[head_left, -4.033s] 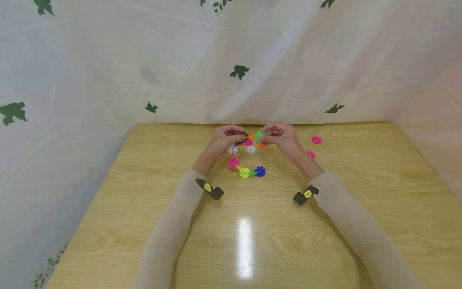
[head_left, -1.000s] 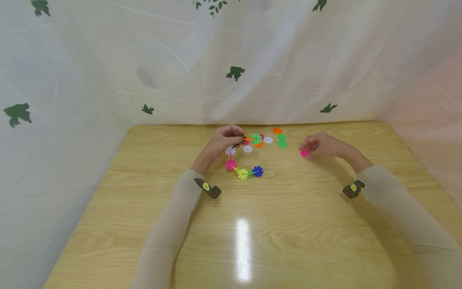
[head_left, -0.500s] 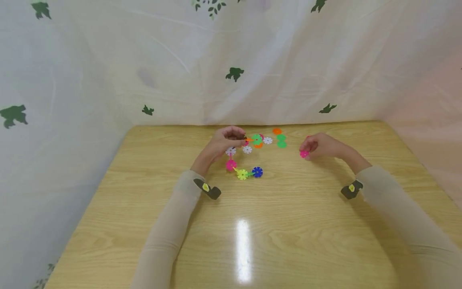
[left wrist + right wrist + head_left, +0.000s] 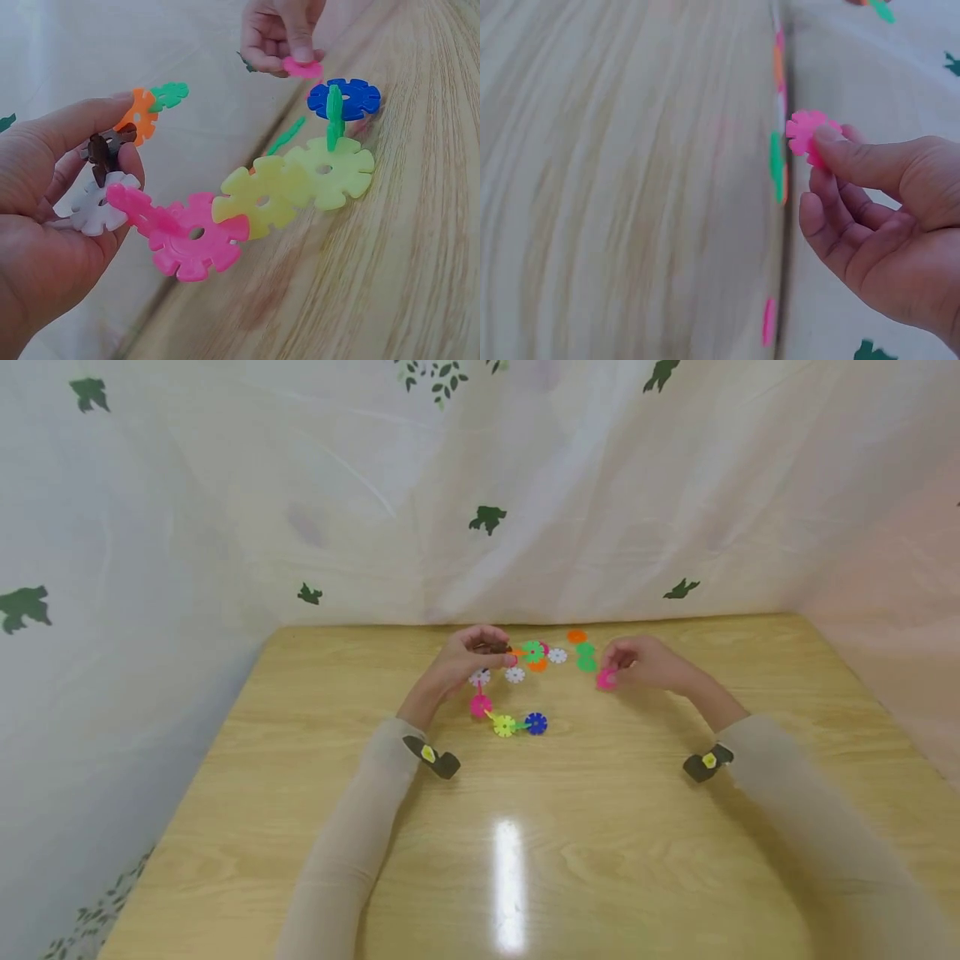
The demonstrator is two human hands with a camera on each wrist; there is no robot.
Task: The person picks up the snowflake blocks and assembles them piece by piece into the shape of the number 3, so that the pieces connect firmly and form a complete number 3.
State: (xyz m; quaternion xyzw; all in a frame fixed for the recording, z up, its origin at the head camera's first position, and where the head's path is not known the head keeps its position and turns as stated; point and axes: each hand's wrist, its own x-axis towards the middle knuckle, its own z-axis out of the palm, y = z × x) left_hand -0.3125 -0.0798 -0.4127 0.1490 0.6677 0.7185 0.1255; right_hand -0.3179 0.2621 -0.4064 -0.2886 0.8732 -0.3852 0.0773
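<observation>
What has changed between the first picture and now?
The right hand let go of the green disc on the chain, moved right, pinched a pink disc, and is coming back left. The left hand still holds the chain.

Looks like smooth plastic on the pink discs (image 4: pixel 214 255), the blue disc (image 4: pixel 361 99) and the yellow discs (image 4: pixel 346 176). Seems like wood on the tabletop (image 4: pixel 637 852), smooth and shiny. Looks like dull cloth on the sleeves (image 4: pixel 341 852), and thin, wrinkly cloth on the hanging sheet (image 4: pixel 570 452).
</observation>
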